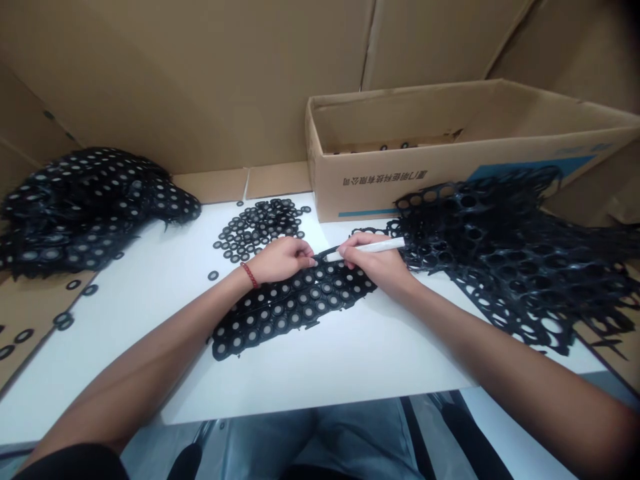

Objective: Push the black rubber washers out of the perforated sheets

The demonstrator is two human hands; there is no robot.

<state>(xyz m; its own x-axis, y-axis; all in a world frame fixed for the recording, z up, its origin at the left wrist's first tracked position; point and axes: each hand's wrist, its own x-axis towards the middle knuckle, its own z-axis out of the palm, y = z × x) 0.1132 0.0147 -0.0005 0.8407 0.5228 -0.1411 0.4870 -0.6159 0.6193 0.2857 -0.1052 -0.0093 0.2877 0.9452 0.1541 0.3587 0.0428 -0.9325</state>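
A black rubber sheet point(285, 317) with rows of ring-shaped pieces lies on the white table in front of me. My left hand point(283, 259) is closed, thumb and fingers pinching the sheet's far edge. Close beside it, my right hand point(375, 260) grips a white pen-like tool point(383, 245), its tip pointing left toward the pinched edge. A thin black strip is raised between the two hands. Just beyond my left hand is a pile of loose black rings point(260, 223). What the tool's tip touches is too small to make out.
At the left sits a heap of black sheets point(80, 207) with rings still in them. Black perforated webbing point(500, 260) is piled at the right, before an open cardboard box point(400, 180). Stray rings point(63, 320) lie near the left edge of the white table point(325, 373). Cardboard walls stand behind.
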